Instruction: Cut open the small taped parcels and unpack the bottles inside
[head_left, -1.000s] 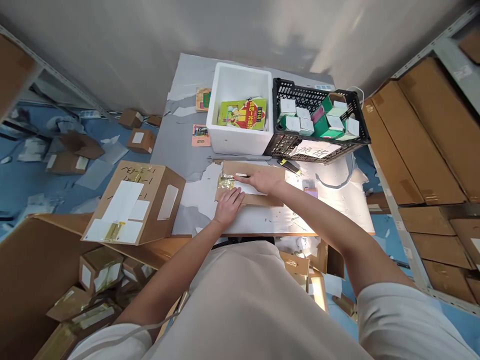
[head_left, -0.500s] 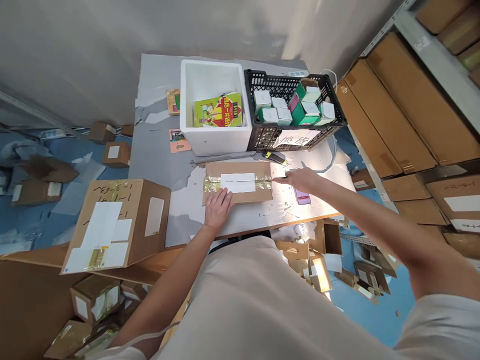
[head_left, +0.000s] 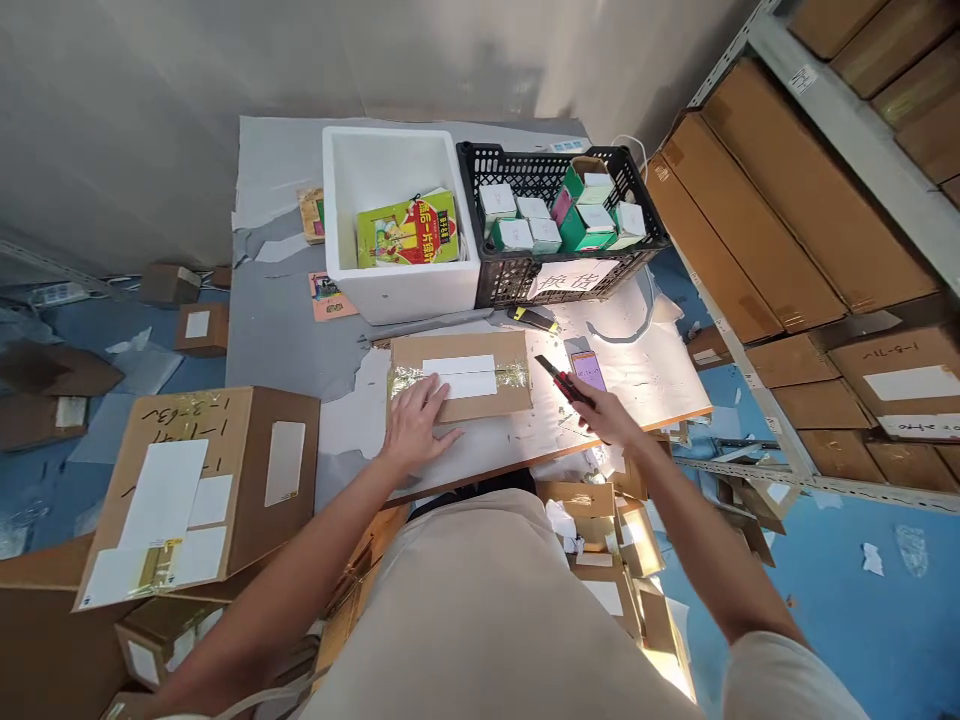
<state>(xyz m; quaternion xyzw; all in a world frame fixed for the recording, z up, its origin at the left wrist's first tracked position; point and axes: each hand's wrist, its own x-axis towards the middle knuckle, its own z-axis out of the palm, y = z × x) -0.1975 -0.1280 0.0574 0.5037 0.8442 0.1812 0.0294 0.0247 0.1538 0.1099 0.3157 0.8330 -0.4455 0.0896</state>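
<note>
the left hand (head_left: pixel 412 425), loosely spread, rests on a brown rectangular cardboard box (head_left: pixel 466 346) lying before it on the grey-and-white tabletop (head_left: pixel 281 335). the right hand (head_left: pixel 606 415), apart from the box, grips a red-and-black knife (head_left: pixel 564 380). the white paper label (head_left: pixel 471 378) looks slit across; the cardboard flaps (head_left: pixel 484 405) are not yet open.

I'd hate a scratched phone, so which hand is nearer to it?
Right. The right hand, gripping a cutter, is close by the phone's near end; the left hand lies farther left, on the box.
</note>
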